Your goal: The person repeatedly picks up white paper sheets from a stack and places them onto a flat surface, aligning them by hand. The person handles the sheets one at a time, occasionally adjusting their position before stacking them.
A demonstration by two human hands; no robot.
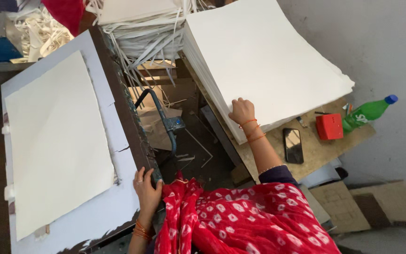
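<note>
Grey wall beside plywood bench [316, 150]; right hand [242, 111] fingers grip paper stack [264, 61]; left hand [147, 188] clasps cutter table [118, 207] edge.

We count two hands, the left hand [147, 188] and the right hand [242, 111], one tall stack of white sheets [264, 56], one single sheet [55, 141] on the counter [118, 207], one phone [293, 145], one red box [329, 126] and one green bottle [367, 113].
</note>
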